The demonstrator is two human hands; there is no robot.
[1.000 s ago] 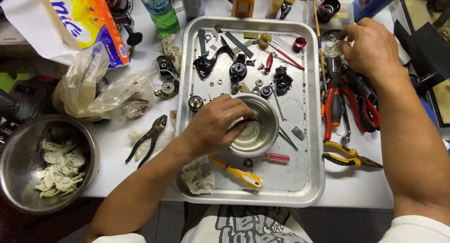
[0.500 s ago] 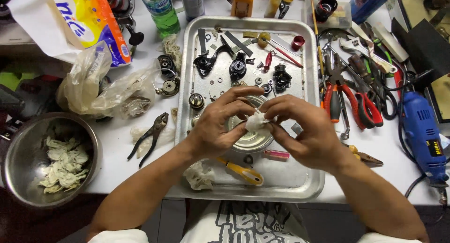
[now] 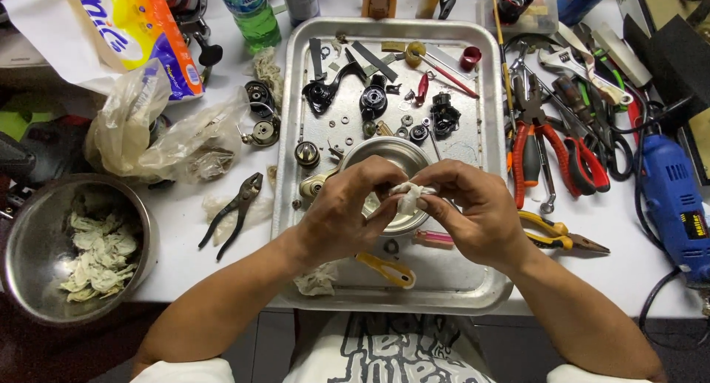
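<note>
My left hand (image 3: 346, 214) and my right hand (image 3: 473, 211) meet over a small round metal bowl (image 3: 381, 155) that stands in a metal tray (image 3: 473, 283). Both hands pinch a crumpled white tissue wad (image 3: 408, 197) between fingertips; whatever it wraps is hidden. Small black and silver machine parts (image 3: 373, 100) lie scattered in the tray's far half. A yellow-handled tool (image 3: 386, 270) lies in the tray just below my left wrist, beside a used tissue scrap (image 3: 316, 279).
Left of the tray lie black pliers (image 3: 233, 214), a clear plastic bag (image 3: 159, 139) and a steel bowl of used tissues (image 3: 78, 246). Right of it are red-handled pliers (image 3: 551, 143), yellow-handled pliers (image 3: 558, 235), wrenches and a blue rotary tool (image 3: 677, 205). Bottles stand at the back.
A second ago my right hand was out over the tools at the right and my left hand was on the small bowl. Both hands now hold the tissue together above the bowl.
</note>
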